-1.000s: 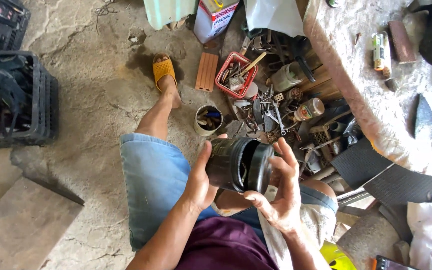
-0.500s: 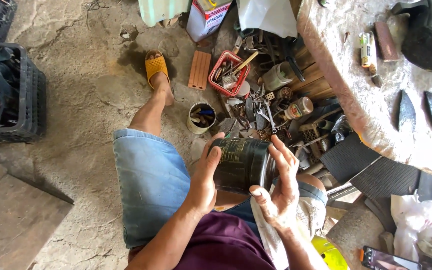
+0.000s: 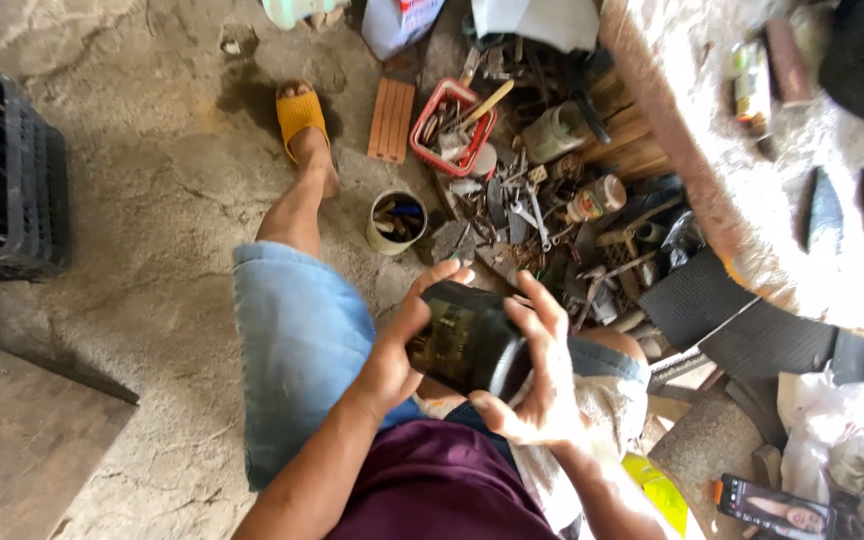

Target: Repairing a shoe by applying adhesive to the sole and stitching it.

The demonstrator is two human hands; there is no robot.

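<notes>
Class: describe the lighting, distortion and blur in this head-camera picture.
Head view: daylight overexposes the stone slab at right; wide-lens bending curves its edge; the black cylinder between left hand and right hand is dark with softened detail.

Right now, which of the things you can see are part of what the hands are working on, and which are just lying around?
In hand:
- black cylindrical part
- left hand, grip closed on it
- right hand, grip closed on it

Lying about:
- red basket of tools
- small can
- wrenches
- brick
- black crate
- phone
</notes>
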